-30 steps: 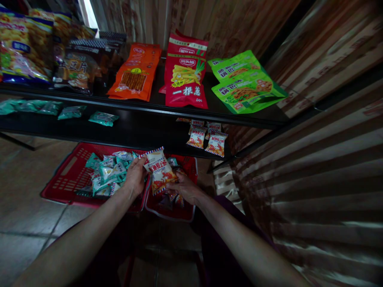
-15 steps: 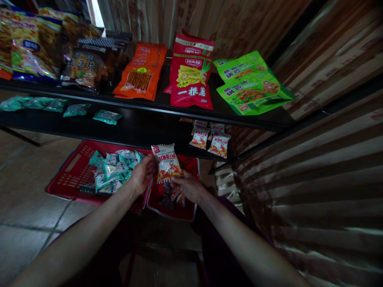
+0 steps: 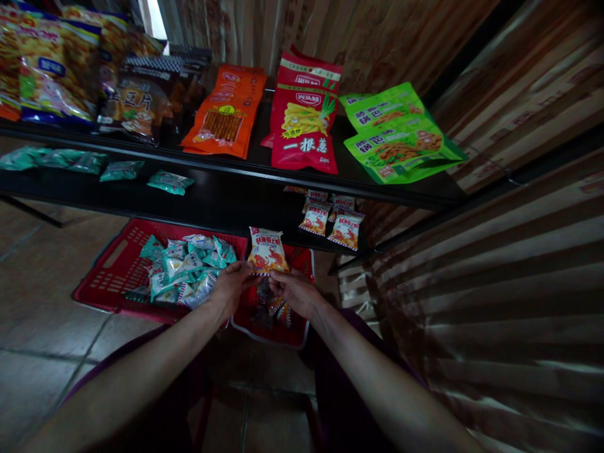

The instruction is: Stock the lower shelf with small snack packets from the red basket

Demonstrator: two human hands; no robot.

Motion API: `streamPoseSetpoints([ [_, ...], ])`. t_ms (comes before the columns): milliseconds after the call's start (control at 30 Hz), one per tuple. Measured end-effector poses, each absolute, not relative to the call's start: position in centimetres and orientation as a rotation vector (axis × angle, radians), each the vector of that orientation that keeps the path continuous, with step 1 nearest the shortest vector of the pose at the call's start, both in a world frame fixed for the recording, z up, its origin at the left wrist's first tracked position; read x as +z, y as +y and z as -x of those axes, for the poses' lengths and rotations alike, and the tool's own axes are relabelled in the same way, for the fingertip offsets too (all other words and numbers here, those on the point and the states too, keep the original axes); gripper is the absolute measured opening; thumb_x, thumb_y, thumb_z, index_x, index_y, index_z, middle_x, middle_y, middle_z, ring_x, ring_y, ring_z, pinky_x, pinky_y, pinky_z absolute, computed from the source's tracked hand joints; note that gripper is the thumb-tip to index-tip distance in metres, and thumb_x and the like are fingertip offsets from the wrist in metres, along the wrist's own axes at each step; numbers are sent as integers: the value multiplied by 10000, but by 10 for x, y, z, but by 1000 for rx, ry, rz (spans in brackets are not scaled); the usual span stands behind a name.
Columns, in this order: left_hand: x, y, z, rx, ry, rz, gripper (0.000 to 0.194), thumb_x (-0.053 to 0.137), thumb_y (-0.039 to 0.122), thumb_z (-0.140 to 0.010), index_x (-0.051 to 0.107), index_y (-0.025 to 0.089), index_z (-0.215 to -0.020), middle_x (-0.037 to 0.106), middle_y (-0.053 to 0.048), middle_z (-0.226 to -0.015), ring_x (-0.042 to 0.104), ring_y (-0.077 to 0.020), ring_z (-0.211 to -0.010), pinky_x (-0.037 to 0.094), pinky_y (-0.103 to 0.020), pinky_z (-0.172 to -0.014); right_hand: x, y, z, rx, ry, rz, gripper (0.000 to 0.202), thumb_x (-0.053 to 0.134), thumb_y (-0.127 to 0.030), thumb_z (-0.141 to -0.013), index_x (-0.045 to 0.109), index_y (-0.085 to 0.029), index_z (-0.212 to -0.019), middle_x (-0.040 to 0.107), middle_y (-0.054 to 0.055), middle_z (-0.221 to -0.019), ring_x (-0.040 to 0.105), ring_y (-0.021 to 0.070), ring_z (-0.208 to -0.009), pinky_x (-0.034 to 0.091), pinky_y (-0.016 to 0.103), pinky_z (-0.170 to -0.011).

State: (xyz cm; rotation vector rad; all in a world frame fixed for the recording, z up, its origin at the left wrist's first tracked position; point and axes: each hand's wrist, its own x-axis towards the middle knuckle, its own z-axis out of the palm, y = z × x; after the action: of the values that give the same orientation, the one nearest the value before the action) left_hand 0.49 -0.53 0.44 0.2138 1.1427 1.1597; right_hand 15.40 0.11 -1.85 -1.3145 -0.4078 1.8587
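The left hand [image 3: 232, 286] and the right hand [image 3: 297, 292] are side by side, both pinching the bottom edge of one small white-and-orange packet [image 3: 267, 251] between thumb and fingers, the left at one lower corner and the right at the other; the packet is held above the smaller red basket [image 3: 246, 319], its printed front facing up toward the person, just before the edge of the lower shelf [image 3: 236, 204]; inside that basket lie some dark and orange packets [image 3: 282, 313], too dim to count.

Just to its left, the larger red basket [image 3: 104, 270] holds a heap of teal-and-white packets [image 3: 182, 270]; on the lower shelf, a small group of shrimp packets [image 3: 315, 218], printed like the held one, sits toward the right, and a row of teal packets [image 3: 170, 182] lies toward the left; on the upper shelf [image 3: 257, 162] are orange bags [image 3: 226, 113], red bags [image 3: 302, 119] and bright green bags [image 3: 401, 151]; a pleated curtain [image 3: 509, 270] hangs along the right; both baskets are low, near the tiled floor [image 3: 33, 321].
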Motion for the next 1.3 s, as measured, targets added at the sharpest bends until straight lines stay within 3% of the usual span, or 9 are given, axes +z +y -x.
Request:
streamPoseSetpoints([
  [267, -4, -3, -3, 1129, 1162, -192, 117, 671, 64, -676, 581, 136, -650, 636, -24, -684, 607, -115, -639, 514, -236, -628, -17, -1, -153, 1850, -453, 1316, 257, 805, -154, -559, 650, -169, -764, 666, -21, -676, 597, 83, -598, 487, 210, -603],
  [400, -1, -3, 3, 1124, 1212, -270, 138, 706, 107, -642, 591, 158, -699, 650, -14, -701, 611, -127, -607, 517, -240, -564, -6, 4, -159, 1889, -503, 1231, 302, 763, -332, -650, 660, -217, -910, 703, 4, -907, 640, 131, -820, 494, 267, -762],
  [500, 2, -4, 10, 1043, 1217, -421, 168, 750, 163, -601, 615, 160, -701, 642, -10, -683, 600, -126, -580, 518, -230, -519, 0, 14, -169, 1858, -371, 1200, 296, 670, -454, -741, 650, -211, -908, 705, 31, -920, 642, 163, -868, 500, 295, -766],
  [667, 1, -7, 17, 932, 1203, -604, 151, 748, 198, -623, 639, 143, -711, 642, -34, -713, 610, -141, -600, 531, -233, -490, -6, 24, -185, 1680, -237, 1266, 167, 722, -314, -719, 625, -216, -812, 690, -3, -819, 627, 130, -764, 507, 253, -694],
  [800, 2, -16, 7, 968, 1204, -329, 82, 673, 171, -724, 636, 143, -791, 660, -49, -779, 641, -143, -659, 569, -279, -609, -8, 25, -189, 1576, -220, 1324, 78, 697, -229, -733, 630, -216, -771, 673, -24, -824, 602, 89, -718, 507, 202, -642],
  [967, 2, -35, -17, 822, 1079, -207, 162, 701, 205, -724, 646, 137, -860, 683, -79, -877, 670, -191, -760, 566, -306, -659, -8, 27, -185, 1484, -236, 1361, 60, 686, -244, -733, 642, -208, -751, 681, -9, -849, 603, 95, -709, 526, 215, -622],
  [1167, 3, -34, -26, 935, 1123, -201, 10, 648, 91, -734, 647, 101, -734, 669, -50, -760, 622, -118, -661, 546, -243, -636, -4, 28, -182, 1358, -218, 1439, 133, 754, -223, -635, 650, -175, -702, 688, -1, -761, 600, 97, -641, 517, 204, -555],
  [1300, 5, -28, -22, 943, 1151, -186, 49, 624, 59, -719, 635, 105, -706, 660, -40, -741, 610, -113, -630, 535, -236, -596, -4, 29, -184, 1349, -246, 1460, 110, 749, -211, -630, 663, -178, -691, 688, -12, -728, 595, 84, -596, 502, 200, -542],
])
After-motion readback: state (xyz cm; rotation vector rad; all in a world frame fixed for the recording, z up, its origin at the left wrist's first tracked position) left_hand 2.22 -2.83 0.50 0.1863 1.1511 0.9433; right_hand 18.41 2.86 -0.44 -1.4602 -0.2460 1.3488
